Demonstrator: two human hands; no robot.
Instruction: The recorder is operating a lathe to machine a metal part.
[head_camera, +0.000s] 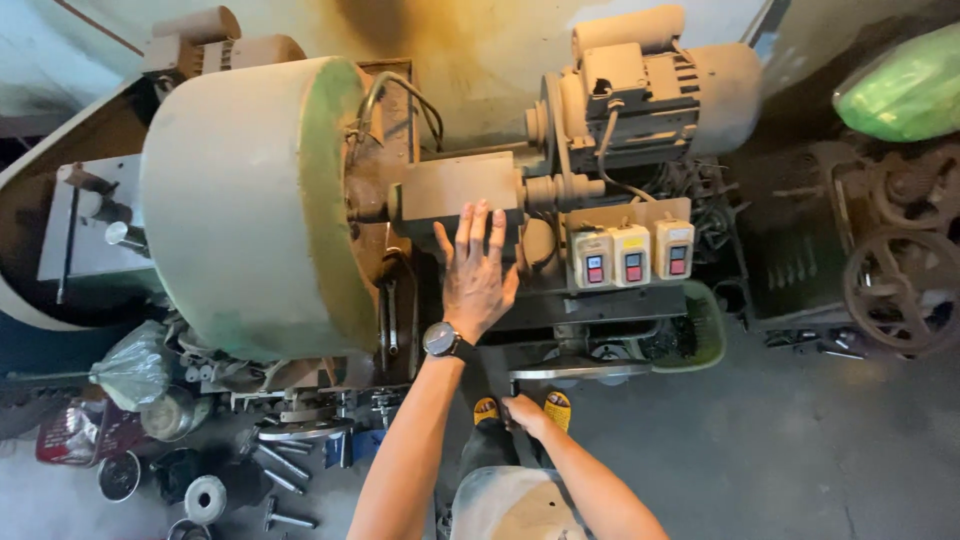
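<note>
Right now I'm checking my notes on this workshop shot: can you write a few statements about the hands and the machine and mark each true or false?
1. The left hand lies flat, fingers spread, on the machine's housing. True.
2. The left wrist bears a watch. True.
3. The right hand presses a switch box. False: it is low down at a lever, away from the three switch boxes.
4. The big drum is bright red. False: it is cream with a green rim.

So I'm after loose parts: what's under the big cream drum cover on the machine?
Under the drum cover, on the floor: a grey plastic bag, metal discs and bolts. Anything farther beneath is hidden by the cover.
</note>
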